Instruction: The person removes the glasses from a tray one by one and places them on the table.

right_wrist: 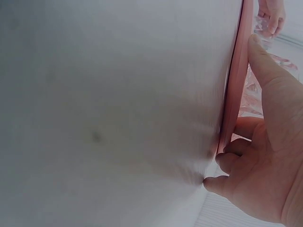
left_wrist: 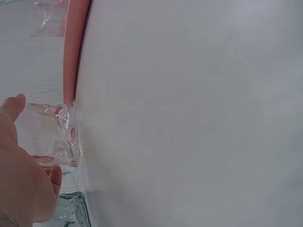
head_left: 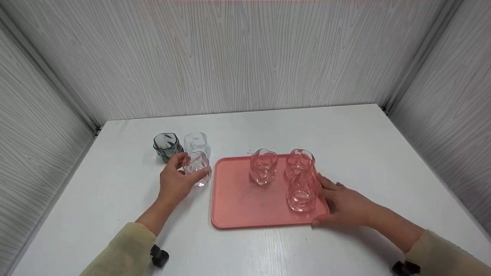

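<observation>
My left hand (head_left: 177, 179) grips a clear, wavy-sided glass (head_left: 196, 168) by its sides, thumb on one side and fingers on the other. This glass is just left of a pink rectangular tray (head_left: 245, 209); the left wrist view shows its thick base close to the tray's edge. At the tray's near right corner, my right hand (head_left: 347, 205) holds the tray, its thumb on the near edge and fingers bent along the right side. On the tray stand three clear glasses: one at the back middle (head_left: 264, 166), one at the back right (head_left: 300, 163), one in front of that (head_left: 302, 193).
Behind my left hand stand a smoky grey glass (head_left: 167, 147) and another clear glass (head_left: 196, 142), side by side. The white table (head_left: 245, 253) is bounded by grey wood-grained panels (head_left: 245, 57) at the back and both sides.
</observation>
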Tool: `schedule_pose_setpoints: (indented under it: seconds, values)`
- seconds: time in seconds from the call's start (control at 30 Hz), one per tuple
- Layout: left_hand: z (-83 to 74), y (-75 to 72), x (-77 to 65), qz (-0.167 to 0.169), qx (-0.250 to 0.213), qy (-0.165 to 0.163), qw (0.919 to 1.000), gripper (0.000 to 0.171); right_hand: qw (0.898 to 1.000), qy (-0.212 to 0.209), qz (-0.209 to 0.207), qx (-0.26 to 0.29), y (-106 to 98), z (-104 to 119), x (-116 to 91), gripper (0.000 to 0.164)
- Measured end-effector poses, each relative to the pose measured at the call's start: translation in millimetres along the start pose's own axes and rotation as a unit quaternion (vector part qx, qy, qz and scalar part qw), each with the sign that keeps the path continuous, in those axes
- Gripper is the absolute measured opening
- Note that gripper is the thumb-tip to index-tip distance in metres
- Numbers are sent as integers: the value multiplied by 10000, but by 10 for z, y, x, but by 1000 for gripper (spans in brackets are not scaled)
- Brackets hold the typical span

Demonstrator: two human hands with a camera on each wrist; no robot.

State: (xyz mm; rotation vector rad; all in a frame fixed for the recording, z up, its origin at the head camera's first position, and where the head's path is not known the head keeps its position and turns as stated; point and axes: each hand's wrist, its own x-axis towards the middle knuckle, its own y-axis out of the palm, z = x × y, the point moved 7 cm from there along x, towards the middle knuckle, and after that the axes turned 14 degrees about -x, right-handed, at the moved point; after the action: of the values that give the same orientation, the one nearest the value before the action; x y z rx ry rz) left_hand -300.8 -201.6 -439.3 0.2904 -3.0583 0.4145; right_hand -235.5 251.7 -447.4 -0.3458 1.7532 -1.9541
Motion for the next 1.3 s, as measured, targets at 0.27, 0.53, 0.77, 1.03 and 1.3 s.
schedule_pose_setpoints:
  seconds: [0.27,0.53,0.77,1.03,1.3]
  values:
    - [9,-11,4,-52,-43,93,9999,90,10000,58,38,2,10,-13,7,112]
    - [11,-7,-9,44,-91,110,9999,89,10000,-8,-17,28,24,-20,8,110]
    - [-24,-13,-17,106,-14,172,9998,93,10000,54,32,-21,21,-24,8,112]
    - [-172,-133,-120,4,239,766,9968,92,10000,-8,-23,28,17,-21,12,114]
    - [-592,-172,-306,-101,339,1725,9844,85,10000,-30,-82,-29,25,-14,7,114]
